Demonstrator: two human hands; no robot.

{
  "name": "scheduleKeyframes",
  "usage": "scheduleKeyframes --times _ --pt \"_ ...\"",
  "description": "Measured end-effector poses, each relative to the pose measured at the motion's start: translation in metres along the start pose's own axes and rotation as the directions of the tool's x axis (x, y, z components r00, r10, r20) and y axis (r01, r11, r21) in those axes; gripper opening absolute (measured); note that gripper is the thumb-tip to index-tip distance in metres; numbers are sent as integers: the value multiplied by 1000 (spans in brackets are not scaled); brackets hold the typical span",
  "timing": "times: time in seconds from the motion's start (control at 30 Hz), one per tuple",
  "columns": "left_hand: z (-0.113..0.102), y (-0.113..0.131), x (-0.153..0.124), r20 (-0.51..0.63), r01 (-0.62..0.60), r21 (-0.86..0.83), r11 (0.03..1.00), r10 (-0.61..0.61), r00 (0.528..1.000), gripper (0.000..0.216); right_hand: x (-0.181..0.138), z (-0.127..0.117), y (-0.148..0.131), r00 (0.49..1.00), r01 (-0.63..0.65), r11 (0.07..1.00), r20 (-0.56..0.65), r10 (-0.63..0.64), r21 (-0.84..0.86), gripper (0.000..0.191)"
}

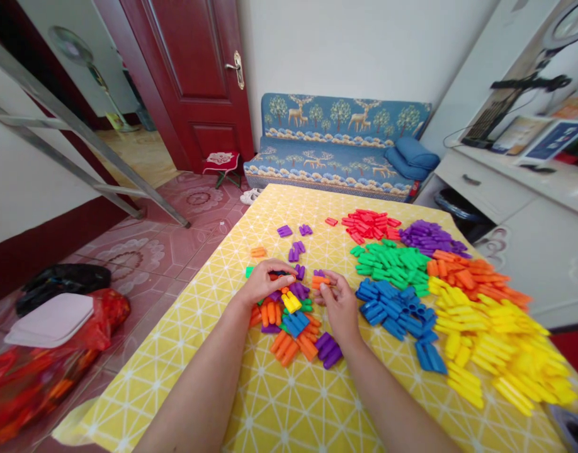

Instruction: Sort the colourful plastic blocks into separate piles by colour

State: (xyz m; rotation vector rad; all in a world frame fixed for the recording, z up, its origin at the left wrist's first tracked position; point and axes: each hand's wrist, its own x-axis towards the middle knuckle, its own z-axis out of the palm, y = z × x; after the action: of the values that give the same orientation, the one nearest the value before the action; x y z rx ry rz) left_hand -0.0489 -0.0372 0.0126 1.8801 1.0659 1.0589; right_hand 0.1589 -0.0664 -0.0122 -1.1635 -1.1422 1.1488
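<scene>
My right hand (pixel 340 308) pinches an orange plastic piece (pixel 321 282), which looks like short tubes joined side by side. My left hand (pixel 266 281) is closed, its fingers curled over the far side of a mixed heap. Something dark with a thin orange edge shows at its fingertips, too small to make out. Just below the hands lies the heap, with a yellow piece (pixel 291 302), a blue piece (pixel 296 324) and several orange pieces (pixel 285 348). A purple piece (pixel 328 350) lies at its near right. Several loose purple pieces (pixel 296 251) lie beyond my hands.
Sorted piles line the right of the yellow-patterned table (pixel 279 412): red (pixel 370 224), purple (pixel 430 237), green (pixel 393 264), orange (pixel 473 277), blue (pixel 395 307) and yellow (pixel 501 340). A patterned sofa (pixel 336 157) stands behind. Bags (pixel 62 283) and a ladder (pixel 95 151) are at the left.
</scene>
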Motion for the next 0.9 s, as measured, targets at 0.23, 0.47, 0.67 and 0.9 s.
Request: scheduleKeyframes --times 0.23,0.47,0.67,0.9 --pt "2 -5 0 18 -14 159 987 11 1000 26 4 -4 -1 999 -34 994 -22 36 101 39" --pt "4 -10 1 -21 67 143 988 -64 998 26 1 -1 -6 995 91 991 45 -87 -102 29" --pt "7 -18 4 -114 153 -1 988 -152 982 32 43 -20 -40 988 151 968 69 -140 -201 32" --pt "7 -18 5 -184 195 -47 980 -200 962 37 94 -51 -64 999 -47 986 18 50 -161 33"
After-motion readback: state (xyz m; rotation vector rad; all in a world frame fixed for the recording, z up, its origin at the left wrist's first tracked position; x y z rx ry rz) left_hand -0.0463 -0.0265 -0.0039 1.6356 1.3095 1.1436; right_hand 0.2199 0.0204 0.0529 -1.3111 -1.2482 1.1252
